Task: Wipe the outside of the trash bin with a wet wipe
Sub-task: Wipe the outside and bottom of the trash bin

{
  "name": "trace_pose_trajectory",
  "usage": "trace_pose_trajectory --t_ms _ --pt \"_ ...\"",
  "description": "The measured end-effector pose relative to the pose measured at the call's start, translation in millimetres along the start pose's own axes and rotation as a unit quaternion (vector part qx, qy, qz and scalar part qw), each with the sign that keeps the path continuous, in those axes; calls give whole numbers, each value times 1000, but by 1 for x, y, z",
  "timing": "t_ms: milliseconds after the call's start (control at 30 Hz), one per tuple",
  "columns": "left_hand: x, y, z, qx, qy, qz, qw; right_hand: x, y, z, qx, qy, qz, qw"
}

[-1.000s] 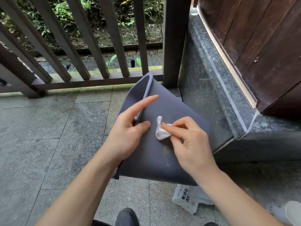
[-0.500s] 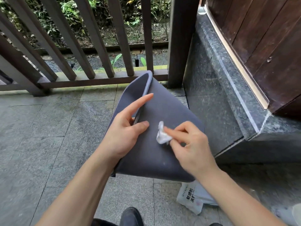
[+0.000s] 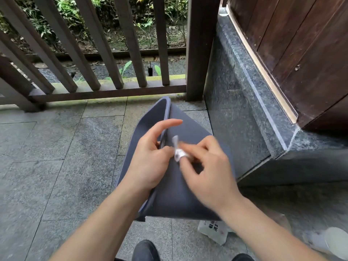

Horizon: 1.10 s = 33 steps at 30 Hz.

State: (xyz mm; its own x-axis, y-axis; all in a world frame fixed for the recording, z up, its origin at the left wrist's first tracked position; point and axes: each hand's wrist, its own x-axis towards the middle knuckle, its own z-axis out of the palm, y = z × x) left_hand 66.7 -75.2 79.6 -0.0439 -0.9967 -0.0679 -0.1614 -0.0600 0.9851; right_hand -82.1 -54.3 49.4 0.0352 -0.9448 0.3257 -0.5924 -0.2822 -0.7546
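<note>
Item, trash bin [image 3: 190,194]: grey, tipped on the paving centre-near; I judge it light, stiff, smooth-walled, best held at the rim; inside hidden. Left hand [image 3: 150,162] grips that rim, forefinger extended. Right hand [image 3: 209,172], blurred, pinches the wet wipe [image 3: 178,152], soft and limp, against the wall.
</note>
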Motion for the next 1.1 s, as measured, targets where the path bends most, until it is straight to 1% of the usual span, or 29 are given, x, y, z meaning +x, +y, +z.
trace_pose_trajectory --t_ms 100,167,200,233,333,400,433,467,500,567,600,667,700,733,767,800,867,900,933,967,1000,1033,1100 --pt "0 0 -2 -6 51 -22 998 -7 -4 8 44 -19 -22 999" --pt "-2 4 -1 7 75 -20 997 5 11 9 20 -9 -2 1000" --pt "-3 5 -1 15 86 -18 996 13 25 8 2 1 32 999" --pt "-3 5 0 17 94 -17 995 20 41 5 -9 11 86 996" --pt "-6 7 3 1 101 -13 995 28 87 -6 -13 16 271 962" --pt "-7 10 5 11 91 -7 996 27 98 -7 -39 -7 328 944" --pt "-7 10 5 18 85 -7 996 26 95 -5 -57 -19 330 942" --pt "-6 10 5 22 81 -9 996 27 86 -2 -64 -24 310 948" --pt "-5 10 4 21 80 -11 997 26 73 2 -51 -19 265 963" --pt "-5 11 1 17 86 -14 996 21 35 12 4 8 146 989" --pt "-5 12 -2 17 91 -14 996 16 17 17 34 13 98 995" --pt "-6 13 -8 17 96 -15 995 9 1 24 65 6 42 997" --pt "-7 14 -10 8 96 -14 995 12 4 23 53 10 33 998" --pt "-8 16 -11 -9 95 -15 995 18 17 19 26 25 45 998" --pt "-8 18 -12 -26 93 -15 995 27 35 12 -2 46 83 995" --pt "-8 19 -13 -37 92 -16 995 36 57 1 -30 64 145 987" --pt "-8 21 -16 -47 89 -14 995 44 97 -24 -82 68 276 955" --pt "-7 22 -16 -53 86 -12 995 43 108 -32 -100 60 313 943" --pt "-7 24 -17 -57 82 -12 995 41 113 -34 -111 49 325 938" --pt "-6 24 -17 -59 80 -12 995 39 108 -32 -112 35 320 940" --pt "-6 24 -16 -60 82 -13 995 37 95 -26 -107 28 293 950" --pt "-4 23 -15 -61 87 -15 994 34 75 -17 -92 29 246 965" --pt "-2 20 -14 -58 107 -20 992 20 24 7 -43 37 122 991"
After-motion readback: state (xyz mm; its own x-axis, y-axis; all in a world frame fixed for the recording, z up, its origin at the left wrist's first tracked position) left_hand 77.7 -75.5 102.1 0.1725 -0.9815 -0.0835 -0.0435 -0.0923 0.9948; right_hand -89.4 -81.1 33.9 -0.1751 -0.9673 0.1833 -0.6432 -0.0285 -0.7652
